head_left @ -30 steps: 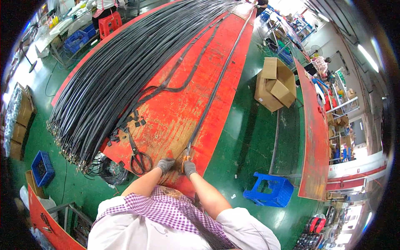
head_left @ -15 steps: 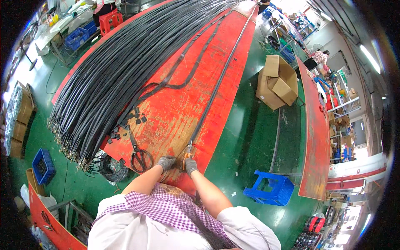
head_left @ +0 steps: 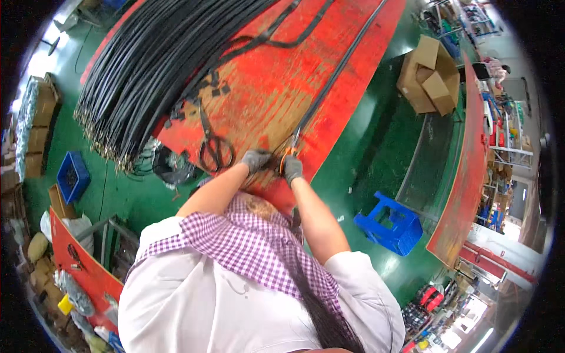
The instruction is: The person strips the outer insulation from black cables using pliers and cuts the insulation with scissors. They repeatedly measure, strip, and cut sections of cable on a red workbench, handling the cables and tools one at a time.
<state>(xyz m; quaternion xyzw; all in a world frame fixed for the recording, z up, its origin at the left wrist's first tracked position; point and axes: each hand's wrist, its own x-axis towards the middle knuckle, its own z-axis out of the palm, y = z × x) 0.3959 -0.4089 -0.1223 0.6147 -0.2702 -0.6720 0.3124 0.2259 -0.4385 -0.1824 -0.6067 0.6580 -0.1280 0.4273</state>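
Observation:
My right hand (head_left: 292,169), in a grey glove, is closed round orange-handled scissors (head_left: 286,157). Their metal tips point away from me, at the near end of a long black cable (head_left: 332,79) lying along the table's right side. Just left of it, my gloved left hand (head_left: 255,159) has its fingers drawn together low over the table edge; whatever they grip is hidden. Large black scissors (head_left: 216,151) lie on the red table (head_left: 265,88), left of that hand. Small black pieces (head_left: 220,90) are scattered beyond them.
A thick bundle of black cables (head_left: 159,65) covers the table's left side, its metal-tipped ends overhanging the edge. On the green floor stand a blue stool (head_left: 391,226), an open cardboard box (head_left: 429,79) and a blue bin (head_left: 73,176). A black coil (head_left: 173,165) sits beside the table.
The view has tilted nearer to me, so the table and hands appear higher and farther right. Both hands stay close together at the cable's near end, the right still holding the orange-handled scissors.

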